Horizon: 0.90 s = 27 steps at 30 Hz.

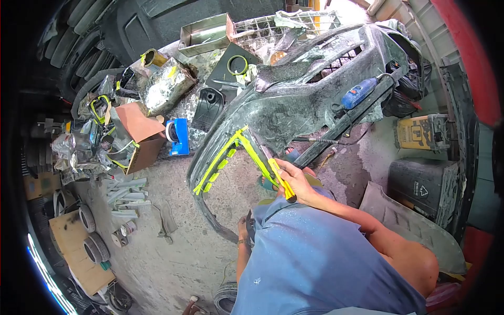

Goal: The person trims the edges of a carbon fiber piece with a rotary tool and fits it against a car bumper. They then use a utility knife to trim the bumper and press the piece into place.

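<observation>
A carbon-fibre car bumper (294, 105) lies across the cluttered floor, its near corner masked with strips of yellow tape (220, 163). My right hand (295, 179) grips a yellow utility knife (280, 177), whose tip rests on the bumper's edge beside the tape. My left hand (243, 228) is low by the bumper's lower rim, mostly hidden behind my blue shirt, and I cannot tell its grip. A blue rotary tool (359, 93) lies on top of the bumper.
To the left are a blue sander (178, 136), an open cardboard box (139, 137) and foil scraps. A black bin (425, 186) and a yellow case (420, 131) stand at right. Small wheels (92, 247) lie at lower left, and a metal tray (205, 34) sits behind.
</observation>
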Tool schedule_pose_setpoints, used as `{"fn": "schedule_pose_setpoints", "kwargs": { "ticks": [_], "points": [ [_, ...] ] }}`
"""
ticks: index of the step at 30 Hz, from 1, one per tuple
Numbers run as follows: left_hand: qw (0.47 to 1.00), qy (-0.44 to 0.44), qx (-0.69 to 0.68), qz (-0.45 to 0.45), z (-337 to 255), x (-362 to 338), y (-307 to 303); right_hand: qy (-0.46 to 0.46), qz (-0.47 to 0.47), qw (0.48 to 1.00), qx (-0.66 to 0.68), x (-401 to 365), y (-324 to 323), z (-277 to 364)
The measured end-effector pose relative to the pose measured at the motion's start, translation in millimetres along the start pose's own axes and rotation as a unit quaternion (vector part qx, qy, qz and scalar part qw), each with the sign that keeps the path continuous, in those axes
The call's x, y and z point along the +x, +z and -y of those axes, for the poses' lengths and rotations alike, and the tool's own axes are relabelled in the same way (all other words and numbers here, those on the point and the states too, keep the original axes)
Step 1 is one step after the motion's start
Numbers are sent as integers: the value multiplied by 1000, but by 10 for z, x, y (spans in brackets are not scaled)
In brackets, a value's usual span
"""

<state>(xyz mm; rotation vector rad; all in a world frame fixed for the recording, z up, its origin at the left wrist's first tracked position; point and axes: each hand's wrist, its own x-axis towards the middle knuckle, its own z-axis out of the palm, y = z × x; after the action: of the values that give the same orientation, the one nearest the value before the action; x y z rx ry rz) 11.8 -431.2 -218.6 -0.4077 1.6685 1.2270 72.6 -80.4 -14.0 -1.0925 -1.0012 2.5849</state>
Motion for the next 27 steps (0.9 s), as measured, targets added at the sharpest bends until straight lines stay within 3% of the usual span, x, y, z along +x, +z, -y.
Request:
{"fn": "schedule_pose_setpoints", "kwargs": {
  "ticks": [5, 7, 8, 10, 13, 17, 19, 20, 22, 23, 24, 25, 26, 27],
  "points": [
    [999, -7, 37, -24, -34, -33, 35, 15, -26, 999, 13, 13, 44, 37],
    [1000, -13, -9, -1, -4, -2, -1, -22, 59, 996, -69, 15, 107, 36],
    [998, -19, -54, 20, -4, -11, 2, 20, 110, 990, -86, -77, 232, 151],
    [999, -12, -39, 9, -57, -42, 4, -6, 109, 990, -94, -100, 228, 110],
    [1000, 2, -22, -13, -70, -54, 49, -49, 1, 997, -53, 10, 40, 48],
    [1000, -3, 8, -21, -11, -31, 23, -43, -5, 995, -90, 29, 37, 49],
    [1000, -4, 10, -15, -3, -54, 27, -41, 152, 969, -189, -76, 130, 163],
    [1000, -7, 6, -19, -2, -69, 21, -41, 150, 970, -188, -56, 107, 138],
    [1000, -8, -3, -23, -40, -94, 66, -170, 64, 962, -203, 48, 53, 195],
    [1000, 0, -15, -21, -63, -129, 79, -92, 46, 948, -303, -5, -42, 356],
    [999, 8, -28, -18, -44, -119, 78, -93, 47, 947, -304, 37, -108, 404],
    [999, 10, -32, -18, -41, -82, 82, -243, 38, 860, -448, 97, -176, 428],
    [1000, 4, -21, -22, -39, -46, 75, -380, 27, 729, -569, 145, -228, 433],
    [1000, -2, -9, -25, -18, -29, 73, -319, -13, 789, -526, 163, -228, 454]
  ]
}}
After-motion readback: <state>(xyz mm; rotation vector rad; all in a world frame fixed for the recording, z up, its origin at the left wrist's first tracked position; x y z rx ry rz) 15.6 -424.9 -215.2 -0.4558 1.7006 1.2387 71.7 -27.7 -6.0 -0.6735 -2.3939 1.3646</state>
